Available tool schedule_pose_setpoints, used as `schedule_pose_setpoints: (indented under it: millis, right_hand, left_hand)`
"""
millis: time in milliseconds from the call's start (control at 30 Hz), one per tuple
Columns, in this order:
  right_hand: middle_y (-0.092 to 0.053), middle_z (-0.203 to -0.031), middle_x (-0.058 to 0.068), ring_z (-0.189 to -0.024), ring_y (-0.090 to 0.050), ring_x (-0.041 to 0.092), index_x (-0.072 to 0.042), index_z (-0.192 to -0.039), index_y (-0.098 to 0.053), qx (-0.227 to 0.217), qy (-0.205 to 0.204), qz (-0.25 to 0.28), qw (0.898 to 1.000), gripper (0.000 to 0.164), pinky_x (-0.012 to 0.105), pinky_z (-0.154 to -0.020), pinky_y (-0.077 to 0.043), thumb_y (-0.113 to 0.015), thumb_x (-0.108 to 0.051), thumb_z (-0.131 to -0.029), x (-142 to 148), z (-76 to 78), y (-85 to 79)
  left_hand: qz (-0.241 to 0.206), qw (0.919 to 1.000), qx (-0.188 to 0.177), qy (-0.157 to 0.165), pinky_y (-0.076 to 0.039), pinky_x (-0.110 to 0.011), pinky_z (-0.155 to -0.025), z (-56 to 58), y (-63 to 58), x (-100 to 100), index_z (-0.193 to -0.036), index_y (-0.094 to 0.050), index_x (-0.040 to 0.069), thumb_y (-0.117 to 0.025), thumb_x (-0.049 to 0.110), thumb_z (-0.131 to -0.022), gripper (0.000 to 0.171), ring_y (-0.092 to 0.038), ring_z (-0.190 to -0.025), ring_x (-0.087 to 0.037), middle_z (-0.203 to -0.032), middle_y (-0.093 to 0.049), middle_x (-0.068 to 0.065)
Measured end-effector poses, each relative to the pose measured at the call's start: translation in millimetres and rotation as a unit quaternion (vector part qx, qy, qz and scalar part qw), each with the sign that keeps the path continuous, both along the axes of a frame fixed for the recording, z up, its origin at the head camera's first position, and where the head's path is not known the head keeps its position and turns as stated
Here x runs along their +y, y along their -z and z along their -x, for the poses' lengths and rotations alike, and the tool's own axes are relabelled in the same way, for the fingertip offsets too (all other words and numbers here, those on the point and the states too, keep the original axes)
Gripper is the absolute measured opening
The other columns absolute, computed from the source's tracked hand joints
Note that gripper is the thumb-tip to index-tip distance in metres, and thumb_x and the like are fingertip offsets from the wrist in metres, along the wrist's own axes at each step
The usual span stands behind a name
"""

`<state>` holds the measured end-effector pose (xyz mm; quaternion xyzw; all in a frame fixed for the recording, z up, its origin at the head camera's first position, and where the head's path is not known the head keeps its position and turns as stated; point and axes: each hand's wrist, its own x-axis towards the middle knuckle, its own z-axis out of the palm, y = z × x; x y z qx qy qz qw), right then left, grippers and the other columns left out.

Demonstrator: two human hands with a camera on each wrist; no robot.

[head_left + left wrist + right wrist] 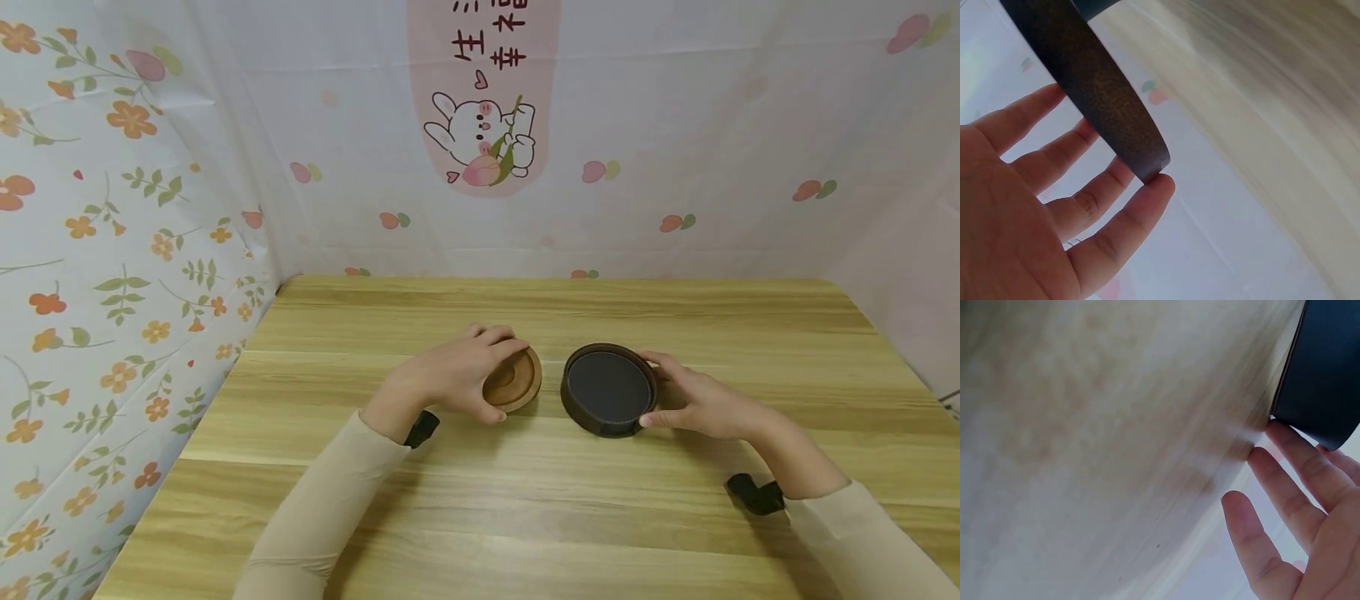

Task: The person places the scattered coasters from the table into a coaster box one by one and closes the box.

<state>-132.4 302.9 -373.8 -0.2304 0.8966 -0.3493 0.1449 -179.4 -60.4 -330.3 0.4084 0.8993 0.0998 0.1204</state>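
Note:
My left hand grips a round brown wooden coaster, marked with ringed grooves, between thumb and fingers. The left wrist view shows fingertips along the dark edge of the coaster; the thumb is out of sight there. Just to the right stands a round black coaster holder with pale stitching and a dark flat coaster inside. My right hand holds this holder at its right side, thumb at the front and fingers behind. Fingertips meet the lower edge of the holder in the right wrist view.
A wood-grain table lies under both hands. Behind it hangs a pale printed cloth with a rabbit picture, and a flowered cloth covers the left side. Black wrist straps show at both wrists.

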Motion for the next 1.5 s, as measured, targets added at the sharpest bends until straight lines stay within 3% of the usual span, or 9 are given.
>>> schedule_pose_setpoints:
  millis: [333,1000,1367,1500]
  right_hand:
    - [-0.053,-0.138,0.031,-0.131,-0.047,0.052,-0.002,-0.154,-0.021,0.002,0.009,-0.023,1.000,0.090,0.073,-0.100,-0.033,-0.075,-0.033,-0.088,0,-0.1,-2.0]
    - [-0.049,-0.141,0.032,-0.133,-0.043,0.054,-0.005,-0.155,-0.019,-0.008,0.014,-0.040,0.999,0.091,0.072,-0.100,-0.033,-0.073,-0.036,-0.089,0,0.1,-2.4]
    - [-0.051,-0.139,0.031,-0.132,-0.044,0.054,-0.004,-0.155,-0.018,-0.005,0.014,-0.040,0.999,0.091,0.073,-0.100,-0.033,-0.073,-0.035,-0.090,0,0.5,-2.0]
    - [-0.049,-0.141,0.032,-0.132,-0.043,0.055,-0.004,-0.155,-0.017,-0.009,0.011,-0.035,0.999,0.091,0.073,-0.100,-0.033,-0.073,-0.034,-0.090,0,0.5,-2.3]
  left_hand:
    - [-0.001,0.9982,0.043,0.043,-0.045,-0.036,-0.104,3.8,-13.5,26,-0.154,-0.037,0.016,-0.079,0.045,-0.076,0.093,-0.042,-0.127,-0.027,-0.151,-0.039,-0.006]
    - [0.007,0.9977,0.005,0.067,-0.044,-0.033,-0.106,13.5,-17.6,76,-0.156,-0.031,0.022,-0.076,0.048,-0.079,0.094,-0.037,-0.134,-0.023,-0.159,-0.030,-0.003]
    - [0.014,0.9972,-0.013,0.072,-0.041,-0.036,-0.110,18.7,-9.9,98,-0.157,-0.028,0.025,-0.076,0.052,-0.080,0.095,-0.032,-0.142,-0.023,-0.160,-0.027,0.000]
    - [0.000,0.9966,-0.012,0.081,-0.040,-0.035,-0.110,20.9,-9.5,105,-0.158,-0.028,0.023,-0.076,0.050,-0.081,0.095,-0.034,-0.137,-0.022,-0.159,-0.028,-0.001]
